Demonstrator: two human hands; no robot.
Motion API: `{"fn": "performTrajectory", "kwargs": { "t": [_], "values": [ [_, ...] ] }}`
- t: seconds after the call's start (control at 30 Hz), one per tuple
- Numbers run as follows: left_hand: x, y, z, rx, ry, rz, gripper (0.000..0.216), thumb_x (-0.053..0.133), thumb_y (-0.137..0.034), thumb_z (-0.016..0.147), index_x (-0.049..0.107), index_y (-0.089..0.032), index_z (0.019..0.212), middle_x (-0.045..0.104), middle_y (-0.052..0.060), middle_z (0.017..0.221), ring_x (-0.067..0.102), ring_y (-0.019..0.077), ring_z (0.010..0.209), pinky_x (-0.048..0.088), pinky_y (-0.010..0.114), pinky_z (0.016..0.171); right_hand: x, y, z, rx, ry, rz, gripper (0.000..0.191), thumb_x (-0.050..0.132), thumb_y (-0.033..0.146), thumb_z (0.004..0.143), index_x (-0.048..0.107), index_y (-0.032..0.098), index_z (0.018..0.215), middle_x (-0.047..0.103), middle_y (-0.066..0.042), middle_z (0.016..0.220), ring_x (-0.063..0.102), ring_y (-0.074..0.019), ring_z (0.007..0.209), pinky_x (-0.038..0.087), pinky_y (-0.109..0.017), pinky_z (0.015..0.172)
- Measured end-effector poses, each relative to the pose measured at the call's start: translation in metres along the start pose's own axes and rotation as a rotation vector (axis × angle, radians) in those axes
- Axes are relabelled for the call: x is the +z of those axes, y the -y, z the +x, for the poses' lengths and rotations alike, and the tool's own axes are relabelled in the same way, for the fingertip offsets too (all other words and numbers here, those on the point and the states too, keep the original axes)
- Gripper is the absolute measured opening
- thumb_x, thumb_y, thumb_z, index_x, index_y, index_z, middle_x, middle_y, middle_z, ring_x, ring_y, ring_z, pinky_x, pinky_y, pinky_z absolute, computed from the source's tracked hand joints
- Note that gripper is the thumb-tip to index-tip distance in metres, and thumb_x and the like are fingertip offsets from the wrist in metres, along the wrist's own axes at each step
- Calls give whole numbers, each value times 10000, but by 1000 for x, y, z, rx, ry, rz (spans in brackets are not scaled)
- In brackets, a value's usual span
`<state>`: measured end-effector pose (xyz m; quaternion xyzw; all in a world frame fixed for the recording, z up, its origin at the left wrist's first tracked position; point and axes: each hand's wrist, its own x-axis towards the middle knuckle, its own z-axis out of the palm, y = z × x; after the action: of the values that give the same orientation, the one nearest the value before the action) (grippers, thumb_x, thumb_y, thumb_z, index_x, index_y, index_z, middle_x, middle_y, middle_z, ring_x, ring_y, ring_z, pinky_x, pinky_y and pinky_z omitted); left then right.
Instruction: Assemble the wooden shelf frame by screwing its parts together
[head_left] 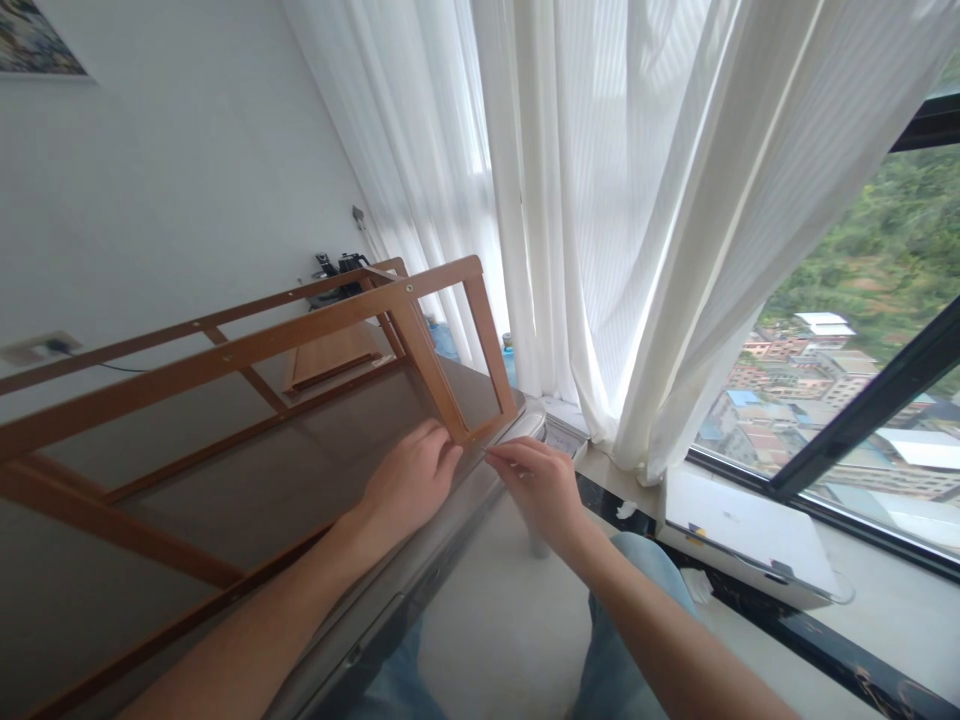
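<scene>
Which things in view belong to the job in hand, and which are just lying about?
In the job:
wooden frame
table beneath it
left hand, at the frame's lower corner
right hand, pinching a small item, too small to identify

Just about:
white box
curtain
panel, untouched, though possibly related

Brown wooden frame (315, 325), open between bars, resting on a table (360, 412)

The head view looks forward and down from above. Left hand (412, 475) and right hand (541, 490) appear near, curtains (547, 190) beyond.
</scene>
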<state>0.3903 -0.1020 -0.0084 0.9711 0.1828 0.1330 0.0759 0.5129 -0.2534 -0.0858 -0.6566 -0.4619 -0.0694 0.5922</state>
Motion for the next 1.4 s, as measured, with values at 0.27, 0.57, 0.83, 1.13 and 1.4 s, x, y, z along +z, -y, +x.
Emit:
{"fn": "performTrajectory", "kwargs": {
  "t": [0.27, 0.57, 0.83, 1.13, 1.4],
  "values": [
    [-4, -2, -1, 19, -10, -72, 234, 468, -286, 1029, 599, -205, 852, 667, 73, 985, 655, 228, 909, 471, 361, 783, 7, 0, 5, -48, -21, -20, 160, 673, 231, 977, 829, 271, 979, 802, -32, 952, 757, -195, 839, 599, -291, 768],
    [-5, -3, -1, 16, -8, -89, 233, 466, -280, 1028, 636, -198, 893, 674, 79, 1009, 668, 233, 945, 495, 365, 817, 6, -3, 10, -99, 13, -68, 180, 646, 251, 995, 827, 258, 989, 794, -51, 951, 750, -196, 815, 584, -279, 735],
    [-5, -2, -1, 15, -1, -63, 217, 473, -260, 1022, 621, -201, 876, 682, 81, 1006, 670, 237, 935, 491, 361, 794, -3, -1, 20, -174, 143, -182, 231, 587, 206, 1017, 812, 246, 981, 788, -48, 965, 744, -191, 816, 553, -271, 717],
    [-4, -1, 0, 30, 2, -81, 196, 479, -245, 1013, 640, -198, 911, 676, 80, 1012, 652, 262, 959, 466, 383, 799, -13, 14, 32, -244, 284, -303, 274, 550, 75, 990, 770, 193, 880, 769, -71, 1001, 713, -171, 755, 482, -260, 634],
    [-5, -2, -2, 16, -8, -95, 213, 477, -255, 1017, 574, -214, 833, 645, 60, 965, 633, 240, 909, 428, 355, 755, -6, 5, 21, -145, 149, -279, 140, 670, 226, 999, 800, 213, 949, 771, -40, 961, 721, -159, 749, 537, -260, 690]
  ]
}}
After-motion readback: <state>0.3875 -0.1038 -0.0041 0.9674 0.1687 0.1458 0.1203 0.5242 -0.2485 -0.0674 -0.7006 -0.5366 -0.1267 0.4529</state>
